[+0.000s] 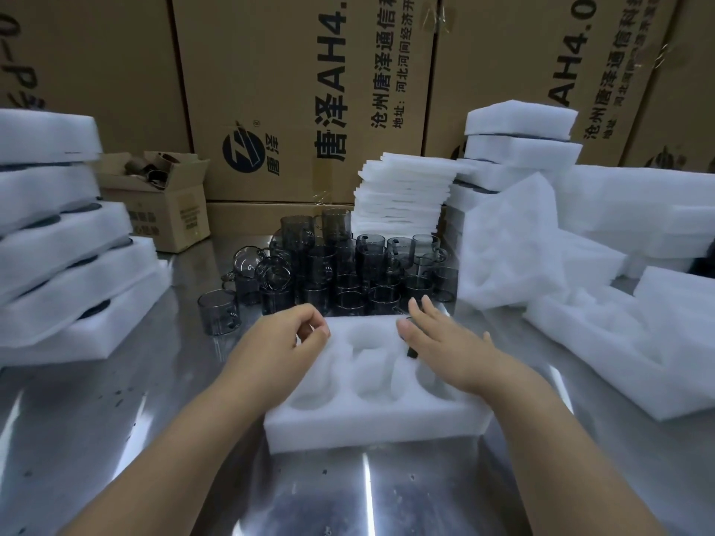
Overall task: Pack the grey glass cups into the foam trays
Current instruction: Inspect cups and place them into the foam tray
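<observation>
Risk: grey glass cups (348,272) stand packed rim to rim, some stacked, just behind the foam tray (367,427). A quick grab into that cluster could topple neighbours or chip glass on glass. Under it all the steel table (154,419) looks hard and slick, so a dropped cup likely breaks. Tray is light foam and nothing pins it; pushing a cup into a snug cavity may shove it back into the cluster. One loose cup (216,311) sits apart at left, near the left forearm, easy to clip.

Fingers: left hand (282,338) has fingers curled in, thumb close to forefinger, nothing visible held, over the tray's far left corner. On the other side, right hand (445,338) has fingers straight, slightly spread, palm down over the far right cavity, gripping nothing. A dark piece (412,352) shows under its thumb side, maybe a cup handle; can't tell, nor whether the hand touches it. Cavities in view look unfilled.
</observation>
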